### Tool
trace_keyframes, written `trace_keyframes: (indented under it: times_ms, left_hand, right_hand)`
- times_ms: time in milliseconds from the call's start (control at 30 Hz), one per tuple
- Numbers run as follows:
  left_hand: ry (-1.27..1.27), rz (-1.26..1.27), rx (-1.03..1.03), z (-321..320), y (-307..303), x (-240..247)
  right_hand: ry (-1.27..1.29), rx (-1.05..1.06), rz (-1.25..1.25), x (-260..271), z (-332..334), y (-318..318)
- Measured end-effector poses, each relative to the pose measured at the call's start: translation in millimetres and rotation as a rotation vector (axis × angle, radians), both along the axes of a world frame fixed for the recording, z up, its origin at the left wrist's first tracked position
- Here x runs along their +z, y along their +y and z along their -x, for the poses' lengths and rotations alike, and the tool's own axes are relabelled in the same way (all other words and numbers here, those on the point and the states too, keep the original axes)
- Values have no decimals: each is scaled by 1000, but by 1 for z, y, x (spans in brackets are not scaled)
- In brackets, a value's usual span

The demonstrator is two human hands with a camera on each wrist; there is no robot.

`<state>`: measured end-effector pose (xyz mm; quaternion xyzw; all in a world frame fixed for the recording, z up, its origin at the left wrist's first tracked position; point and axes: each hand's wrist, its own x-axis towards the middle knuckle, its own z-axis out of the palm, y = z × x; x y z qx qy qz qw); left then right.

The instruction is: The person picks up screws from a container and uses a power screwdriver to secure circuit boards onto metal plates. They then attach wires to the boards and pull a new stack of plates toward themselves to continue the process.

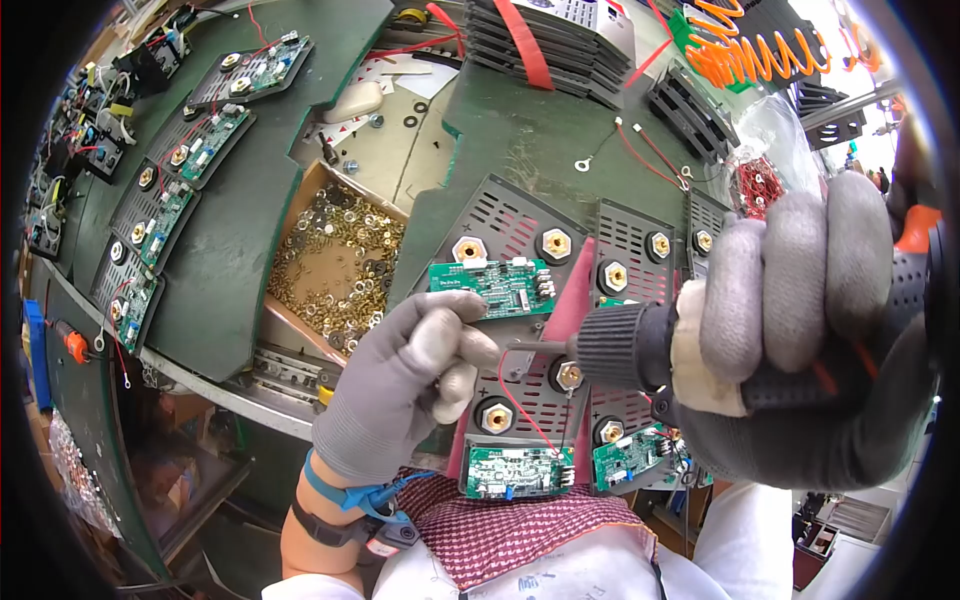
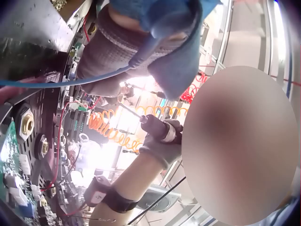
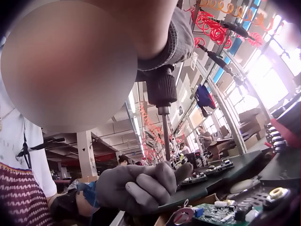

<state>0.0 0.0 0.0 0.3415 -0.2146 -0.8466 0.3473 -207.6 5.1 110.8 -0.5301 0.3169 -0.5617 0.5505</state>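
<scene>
The right hand (image 1: 800,330), in a grey glove, grips a power screwdriver (image 1: 625,347) with a black ribbed chuck. Its metal bit (image 1: 540,347) points at the left hand (image 1: 400,385). That gloved hand has curled fingers, with thumb and fingertips pinched at the bit's end; whether a small part is between them is hidden. In the right wrist view the bit (image 3: 166,136) stands almost upright above the left hand (image 3: 136,188). Below the hands lies a green circuit board (image 1: 495,288) on a slotted grey plate (image 1: 510,215) with brass-centred nuts.
An open box (image 1: 335,270) of small brass fasteners stands left of the plates. More plates with boards (image 1: 515,470) lie nearest the person and to the right; several others (image 1: 205,140) lie at the left. Stacked grey housings (image 1: 545,50) and orange coiled hose (image 1: 760,55) are at the back.
</scene>
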Motion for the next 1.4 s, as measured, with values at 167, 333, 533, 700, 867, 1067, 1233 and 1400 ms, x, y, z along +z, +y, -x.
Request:
trace_keyframes:
  times_ms: [167, 333, 533, 700, 867, 1067, 1233, 1400]
  left_hand:
    - [-32, -26, 121, -17, -1, -3]
    - [165, -110, 58, -4, 1, -14]
    - [192, -184, -26, 17, -9, -10]
    - [178, -98, -154, 19, -14, -6]
    - [275, -37, -101, 20, -10, -16]
    - [190, -84, -62, 25, -9, -6]
    - [195, -69, -41, 23, -9, -10]
    - [325, -154, -35, 23, -7, -8]
  right_hand:
    - [-12, -6, 19, -25, -6, -17]
    - [-188, -27, 7, -24, -13, -17]
    - [-184, -83, 118, 3, -15, -8]
    - [-155, -112, 126, -3, -26, -9]
    - [-156, -127, 120, -4, -12, 3]
    - [-136, -142, 133, -5, -11, -3]
    - [-120, -158, 144, -7, -19, -11]
    - [-99, -172, 160, -7, -18, -12]
